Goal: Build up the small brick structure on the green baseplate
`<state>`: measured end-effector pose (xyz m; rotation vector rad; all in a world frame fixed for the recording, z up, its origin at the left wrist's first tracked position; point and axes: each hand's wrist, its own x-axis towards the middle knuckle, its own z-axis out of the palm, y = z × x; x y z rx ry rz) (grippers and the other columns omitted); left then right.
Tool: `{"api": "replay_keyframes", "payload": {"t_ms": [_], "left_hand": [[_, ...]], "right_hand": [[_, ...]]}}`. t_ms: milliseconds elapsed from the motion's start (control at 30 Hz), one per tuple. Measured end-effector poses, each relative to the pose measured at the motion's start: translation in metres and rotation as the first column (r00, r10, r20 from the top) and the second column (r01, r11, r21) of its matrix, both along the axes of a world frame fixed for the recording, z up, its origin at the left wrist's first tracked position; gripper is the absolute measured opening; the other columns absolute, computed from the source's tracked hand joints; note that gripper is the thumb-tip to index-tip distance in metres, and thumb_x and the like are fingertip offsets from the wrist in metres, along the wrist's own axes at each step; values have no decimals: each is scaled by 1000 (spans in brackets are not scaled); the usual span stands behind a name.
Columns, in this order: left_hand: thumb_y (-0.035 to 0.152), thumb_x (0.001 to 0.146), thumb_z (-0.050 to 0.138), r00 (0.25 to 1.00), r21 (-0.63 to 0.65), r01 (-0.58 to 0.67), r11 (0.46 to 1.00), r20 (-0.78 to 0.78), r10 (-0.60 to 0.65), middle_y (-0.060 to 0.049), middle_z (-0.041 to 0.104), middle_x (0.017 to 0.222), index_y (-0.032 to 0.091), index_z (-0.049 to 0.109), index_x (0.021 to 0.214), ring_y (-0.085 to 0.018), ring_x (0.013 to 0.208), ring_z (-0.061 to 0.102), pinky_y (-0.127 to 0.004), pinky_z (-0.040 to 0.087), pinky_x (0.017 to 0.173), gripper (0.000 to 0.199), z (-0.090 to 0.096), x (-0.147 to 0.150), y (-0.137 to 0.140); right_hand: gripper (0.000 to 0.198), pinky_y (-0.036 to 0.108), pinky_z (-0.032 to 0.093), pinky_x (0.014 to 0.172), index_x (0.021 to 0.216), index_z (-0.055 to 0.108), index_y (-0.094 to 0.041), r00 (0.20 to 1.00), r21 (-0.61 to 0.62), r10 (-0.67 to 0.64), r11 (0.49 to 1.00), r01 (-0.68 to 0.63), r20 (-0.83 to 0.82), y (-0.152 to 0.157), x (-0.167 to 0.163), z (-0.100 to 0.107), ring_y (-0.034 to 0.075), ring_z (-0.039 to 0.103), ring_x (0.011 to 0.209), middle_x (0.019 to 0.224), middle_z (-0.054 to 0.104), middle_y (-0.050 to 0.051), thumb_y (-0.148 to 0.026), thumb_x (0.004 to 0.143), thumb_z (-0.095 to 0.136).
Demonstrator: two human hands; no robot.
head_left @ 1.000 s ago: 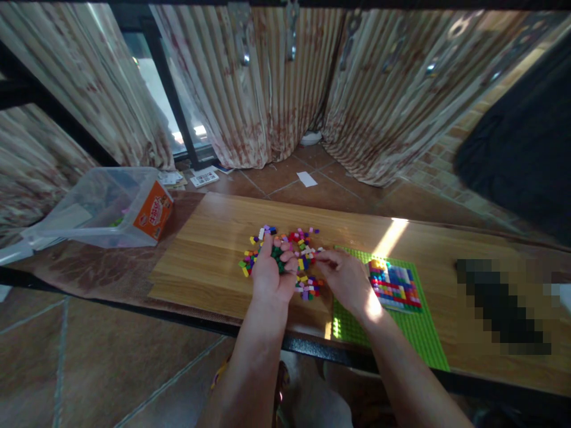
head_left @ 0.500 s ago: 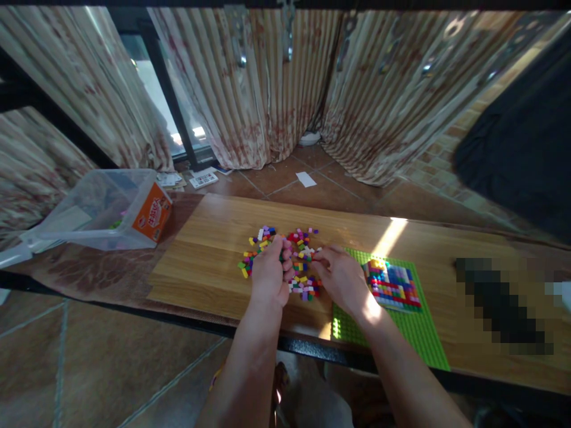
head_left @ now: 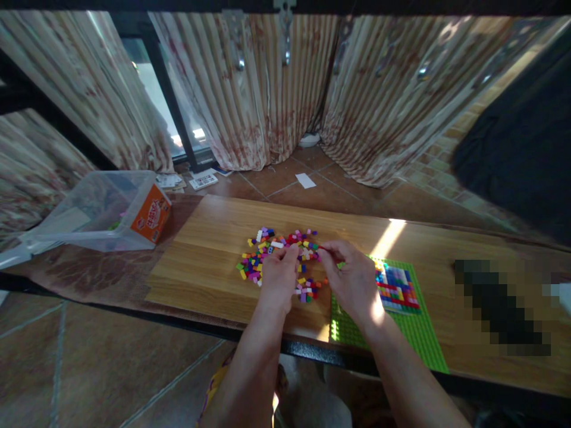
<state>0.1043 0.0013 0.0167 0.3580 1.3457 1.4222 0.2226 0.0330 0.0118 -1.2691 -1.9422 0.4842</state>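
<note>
your left hand (head_left: 277, 278) rests palm down over the pile of small bricks (head_left: 279, 258) in the middle of the counter (head_left: 209, 261), its fingers curled loosely among the pieces; you cannot tell whether it has one pinched. your right hand (head_left: 354, 279) sits just beside it, thumb and forefinger closed on a tiny brick at the right edge of the pile, though the piece is too small to make out its colour for certain. the bricks lie scattered on the pale wooden board, in red, yellow, blue, purple, green and white, spread to the left of and between your hands. the green baseplate (head_left: 414, 333) lies flat to the right of your right hand, partly under your wrist, and a block of multicoloured rows (head_left: 397, 288) is pressed onto it near its far end. a strip of sunlight crosses the counter behind the baseplate. well off to the left stands a clear plastic tub (head_left: 89, 211) with an orange label on its near corner. striped curtains (head_left: 276, 89) hang behind the counter.
</note>
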Motion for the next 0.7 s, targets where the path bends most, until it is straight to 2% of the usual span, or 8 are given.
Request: {"api": "replay_keyframes", "payload": {"t_ms": [100,333,467,567,633,700], "left_hand": [[36,74,64,992,24,60,998,111,-62,8,38,49,15,54,67,-1,34,24,-15,15,36,25,3,6,-2],[33,69,68,983,95,19,995,181,-36,8,39,49,16,47,62,-1,35,26,-15,16,35,28,5,5,-3],[32,70,67,985,83,35,996,166,-49,8,38,48,15,49,64,0,34,24,-15,13,35,26,5,-3,-2],[34,72,66,989,77,53,996,132,-63,8,39,50,14,52,66,1,34,24,-14,11,35,26,6,-7,-2],[35,73,66,987,75,97,992,122,-106,7,40,52,14,51,66,1,34,24,-14,11,35,26,6,-7,-3],[34,74,65,979,69,156,985,124,-164,7,41,52,14,51,66,1,34,23,-15,11,34,26,6,-6,-4]], "right_hand": [[14,29,47,70,88,64,-20,999,4,36,999,-36,-38,-4,-5,1,16,63,72,81,68,3,-27,86,53],[14,28,46,71,89,61,-20,984,26,173,984,-174,35,-9,-9,5,16,62,78,84,66,5,-21,88,47],[14,27,45,75,92,61,-19,963,-46,269,962,-268,19,-4,-4,1,16,62,82,88,67,5,-20,88,48],[15,29,45,74,91,64,-18,965,-154,244,962,-227,97,4,1,-9,17,62,81,87,68,5,-18,85,50],[17,30,45,75,90,67,-18,954,-223,254,951,-216,159,9,4,-15,18,63,81,87,69,5,-16,83,51],[21,32,46,79,94,68,-18,951,-250,268,942,-226,152,12,6,-17,19,63,85,91,70,6,-16,83,50]]}}
